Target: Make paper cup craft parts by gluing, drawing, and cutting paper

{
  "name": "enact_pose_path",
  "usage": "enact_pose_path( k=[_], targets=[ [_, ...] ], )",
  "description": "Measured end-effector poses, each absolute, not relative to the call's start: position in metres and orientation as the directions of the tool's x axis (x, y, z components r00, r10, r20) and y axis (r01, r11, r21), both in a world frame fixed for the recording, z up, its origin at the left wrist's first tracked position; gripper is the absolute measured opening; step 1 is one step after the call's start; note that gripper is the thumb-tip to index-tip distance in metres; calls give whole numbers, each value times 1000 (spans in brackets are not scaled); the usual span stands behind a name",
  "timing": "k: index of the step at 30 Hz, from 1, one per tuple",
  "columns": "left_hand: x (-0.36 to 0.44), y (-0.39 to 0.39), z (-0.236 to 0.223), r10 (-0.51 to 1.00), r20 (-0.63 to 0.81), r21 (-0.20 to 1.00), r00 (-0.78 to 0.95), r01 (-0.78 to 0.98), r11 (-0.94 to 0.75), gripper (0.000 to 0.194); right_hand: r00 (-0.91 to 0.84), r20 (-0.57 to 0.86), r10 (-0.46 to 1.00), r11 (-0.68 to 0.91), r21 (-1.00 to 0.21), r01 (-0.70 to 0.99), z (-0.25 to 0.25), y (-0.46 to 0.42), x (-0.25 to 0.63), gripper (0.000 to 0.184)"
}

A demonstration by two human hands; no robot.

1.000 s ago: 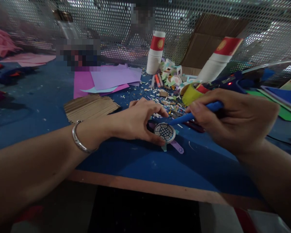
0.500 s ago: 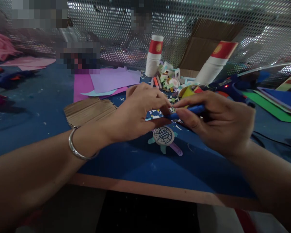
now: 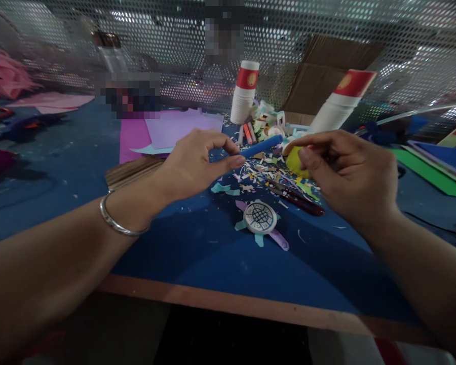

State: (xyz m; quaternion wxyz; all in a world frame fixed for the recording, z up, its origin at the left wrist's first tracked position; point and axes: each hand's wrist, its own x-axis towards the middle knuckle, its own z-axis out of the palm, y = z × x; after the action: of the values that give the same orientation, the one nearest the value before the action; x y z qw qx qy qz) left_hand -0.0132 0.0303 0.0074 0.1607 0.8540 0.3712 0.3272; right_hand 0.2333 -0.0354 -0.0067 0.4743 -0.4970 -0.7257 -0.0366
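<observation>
My left hand (image 3: 203, 159) pinches a blue marker (image 3: 261, 146) between thumb and fingertips, its far end tilted up to the right. My right hand (image 3: 349, 175) hovers to the right of the marker, apart from it. Its index finger is stretched forward, the thumb sits below, and nothing shows between them. On the table under the hands lies a small paper turtle (image 3: 260, 217), with a round white shell patterned in dark lines and teal and purple paper limbs. Dark red-handled snips (image 3: 298, 198) rest just behind it, among paper scraps (image 3: 256, 175).
Two stacks of paper cups, one upright (image 3: 245, 94) and one leaning (image 3: 336, 101), stand at the back by a perforated metal screen (image 3: 175, 45). Purple paper (image 3: 182, 126) and corrugated cardboard (image 3: 133, 172) lie left. Green sheets (image 3: 433, 172) lie right. A yellow object (image 3: 296, 163) is partly behind my right hand.
My right hand has let go of the blue marker and drawn back slightly to the right. The marker, now only in my left hand, is raised and tilted; the snips have come into sight.
</observation>
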Motion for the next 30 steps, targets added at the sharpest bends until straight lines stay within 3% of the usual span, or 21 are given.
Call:
enact_pose_path(
  k=[4,8,11,15,20,24,30],
  targets=[
    [-9,25,4,647,467,423,603,490,-762,19,-186,707,683,570,-356,740,-5,-33,234,35],
    [-7,21,4,544,481,309,687,448,-839,19,-423,635,646,663,-192,723,-4,-37,228,16],
    [-7,17,6,467,594,235,656,413,-880,21,-429,613,664,640,-168,750,-3,-40,227,17],
    [-6,6,14,527,659,218,537,534,-817,29,-364,557,746,517,-142,844,-2,-39,234,18],
    [-2,-10,9,559,468,320,684,459,-829,45,-340,394,854,420,-137,897,-2,-32,243,23],
    [4,-16,-3,545,304,281,782,473,-835,67,-358,249,900,396,-126,909,-5,-31,243,24],
    [8,-14,-7,579,180,213,795,543,-812,57,-350,136,927,368,-136,920,-6,-33,244,23]
  ],
)
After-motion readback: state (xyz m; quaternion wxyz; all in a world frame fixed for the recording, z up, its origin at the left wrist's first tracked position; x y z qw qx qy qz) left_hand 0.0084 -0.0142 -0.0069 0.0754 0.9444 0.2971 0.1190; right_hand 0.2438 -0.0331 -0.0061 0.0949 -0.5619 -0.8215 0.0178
